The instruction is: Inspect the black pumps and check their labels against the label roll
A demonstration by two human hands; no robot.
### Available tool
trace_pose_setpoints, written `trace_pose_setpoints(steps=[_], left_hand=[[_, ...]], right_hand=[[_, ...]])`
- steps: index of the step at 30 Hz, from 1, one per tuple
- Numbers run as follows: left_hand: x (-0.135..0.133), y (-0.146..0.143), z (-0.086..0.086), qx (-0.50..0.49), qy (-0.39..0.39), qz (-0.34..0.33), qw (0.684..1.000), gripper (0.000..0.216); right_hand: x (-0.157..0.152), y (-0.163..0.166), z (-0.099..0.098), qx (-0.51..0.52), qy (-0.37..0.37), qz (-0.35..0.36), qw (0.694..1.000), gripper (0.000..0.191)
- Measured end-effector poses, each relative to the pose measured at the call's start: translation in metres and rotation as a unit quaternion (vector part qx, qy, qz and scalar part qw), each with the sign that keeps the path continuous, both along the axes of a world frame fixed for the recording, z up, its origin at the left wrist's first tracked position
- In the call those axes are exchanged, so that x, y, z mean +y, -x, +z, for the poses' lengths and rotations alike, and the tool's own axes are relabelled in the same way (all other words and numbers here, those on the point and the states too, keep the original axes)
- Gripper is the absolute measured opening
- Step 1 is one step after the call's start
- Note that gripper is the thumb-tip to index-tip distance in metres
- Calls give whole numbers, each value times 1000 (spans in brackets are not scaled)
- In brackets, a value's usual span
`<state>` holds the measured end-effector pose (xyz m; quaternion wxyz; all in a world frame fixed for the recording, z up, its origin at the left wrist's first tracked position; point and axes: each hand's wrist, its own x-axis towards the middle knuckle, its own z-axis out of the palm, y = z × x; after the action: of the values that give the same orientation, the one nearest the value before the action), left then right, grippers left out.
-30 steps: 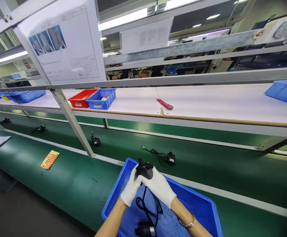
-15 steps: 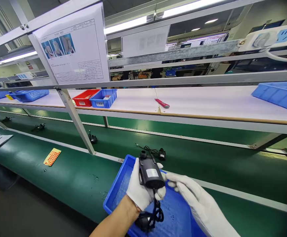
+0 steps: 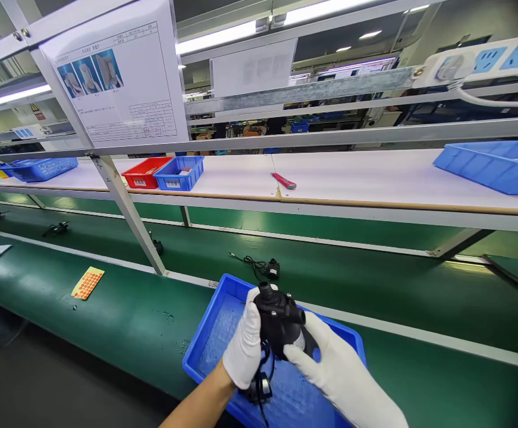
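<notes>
— Pump (image 3: 280, 320): where is it?
— Lower centre, above the blue tray (image 3: 214, 324); left hand (image 3: 245, 348) and right hand (image 3: 330, 371) both clasp it.
— Handling?
— Rigid, probably light; hold the body, not the dangling cord (image 3: 264, 380).

Pump (image 3: 280, 321) partly covered by both gloved hands; underside and far side hidden, label mostly masked by right hand (image 3: 330, 368). Cord (image 3: 265, 356) hidden behind left hand (image 3: 243, 351), lower end cut off at bottom edge. Second dark part (image 3: 261, 389) in tray (image 3: 209, 333) half hidden, kind unclear. Near right corner of tray concealed by right forearm. Both forearms cut off at bottom edge. Text on sheet (image 3: 120, 83) and bin labels (image 3: 172, 183) too small to read. Contents of red bin (image 3: 145, 173) and blue bin (image 3: 179, 172) indistinct. Crate (image 3: 490, 166) cut off at right edge. Background beyond rails blurred.
</notes>
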<state>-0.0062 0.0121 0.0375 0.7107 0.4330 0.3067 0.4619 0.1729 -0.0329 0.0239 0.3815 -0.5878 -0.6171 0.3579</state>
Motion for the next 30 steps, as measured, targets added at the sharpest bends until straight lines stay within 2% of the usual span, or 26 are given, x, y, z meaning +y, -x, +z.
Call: trace_pose_setpoints(steps=[2,3,6,9,12,17,20,23,25,28,30], left_hand=[[-5,5,0,44,-66,28,996,77],[-5,7,-2,55,-75,30,995,78],[-2,7,-12,67,-39,13,997,89],[1,5,-21,55,10,-22,998,97],[1,5,-21,46,20,-47,998,101],[-8,13,-10,145,-148,12,978,75],[-10,15,-14,165,-202,29,965,71],[-8,14,-21,178,-262,31,948,78],[-9,16,-22,185,-309,25,933,91],[-14,23,-14,210,-341,12,916,112],[-19,32,-10,236,-321,45,916,110]], right_hand=[[3,5,-2,21,-4,5,1000,74],[5,7,-2,36,-7,4,999,76],[9,9,4,74,-24,-7,997,76],[13,6,13,79,-13,-7,997,65],[13,2,18,68,-11,17,997,59],[12,3,11,67,-15,105,992,63],[13,11,5,69,-2,87,994,66],[13,18,2,92,-5,46,995,68],[14,18,1,105,-40,42,993,69],[17,12,1,108,-92,73,987,69],[19,6,2,114,-110,97,983,67]])
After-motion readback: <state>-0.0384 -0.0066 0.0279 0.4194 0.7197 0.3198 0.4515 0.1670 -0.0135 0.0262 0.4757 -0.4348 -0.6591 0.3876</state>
